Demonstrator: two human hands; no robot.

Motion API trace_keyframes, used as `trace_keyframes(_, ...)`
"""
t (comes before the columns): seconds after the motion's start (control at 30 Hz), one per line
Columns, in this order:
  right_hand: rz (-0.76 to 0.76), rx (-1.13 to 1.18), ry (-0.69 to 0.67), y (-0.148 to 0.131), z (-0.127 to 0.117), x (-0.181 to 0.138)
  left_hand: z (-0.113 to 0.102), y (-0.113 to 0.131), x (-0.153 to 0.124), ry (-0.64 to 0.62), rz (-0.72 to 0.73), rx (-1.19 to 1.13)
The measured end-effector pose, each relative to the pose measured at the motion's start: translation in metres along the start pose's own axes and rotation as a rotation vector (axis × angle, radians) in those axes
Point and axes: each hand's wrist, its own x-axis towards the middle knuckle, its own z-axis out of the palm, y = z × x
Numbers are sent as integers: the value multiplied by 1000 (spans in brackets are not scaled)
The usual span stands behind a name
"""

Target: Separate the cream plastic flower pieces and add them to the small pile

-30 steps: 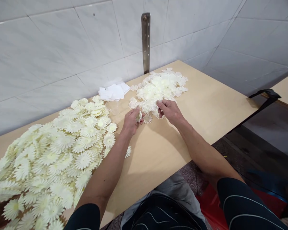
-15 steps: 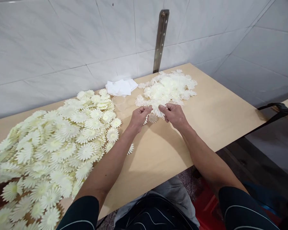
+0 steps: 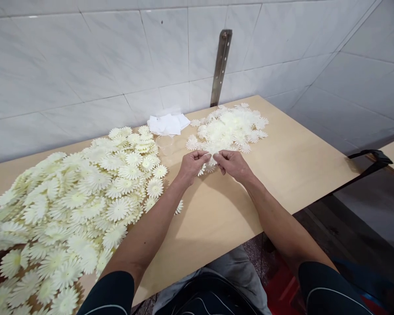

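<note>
My left hand (image 3: 192,165) is closed in a pinch on a small white artificial flower (image 3: 202,170), whose petals show just under the fingers. Opposite it, almost fingertip to fingertip, my right hand (image 3: 233,163) also pinches. Whatever lies between its thumb and finger is hidden or too small to name. Both hands are above the table, at the near edge of a loose pile of thin white flower pieces (image 3: 230,127). To the left spreads a much larger heap of pale yellow-white artificial flowers (image 3: 95,179).
White paper sheets (image 3: 169,124) lie by the tiled wall (image 3: 95,57), with a clear round piece (image 3: 165,141) in front of them. A metal bracket (image 3: 221,68) stands against the wall. A black strap (image 3: 371,156) is at the wooden table's (image 3: 302,157) right edge.
My right hand has come a little left, closer to my left hand, and the gap between the fingertips has narrowed. The camera view has tilted up slightly.
</note>
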Motion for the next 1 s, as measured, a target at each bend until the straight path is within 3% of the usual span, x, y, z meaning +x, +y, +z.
trace_keyframes(0.1,-12,-18,-60,-3,-1,-1,-1,-3,0,37,0,22)
trace_keyframes(0.47,-4,-81,-86,4,-4,0,-3,6,3,153,39,-39)
trace_keyframes(0.77,48,256,-36,5,-5,4,-4,10,2,191,107,-11)
trace_keyframes(1.0,66,277,-33,5,-7,5,-4,9,-1,206,184,180)
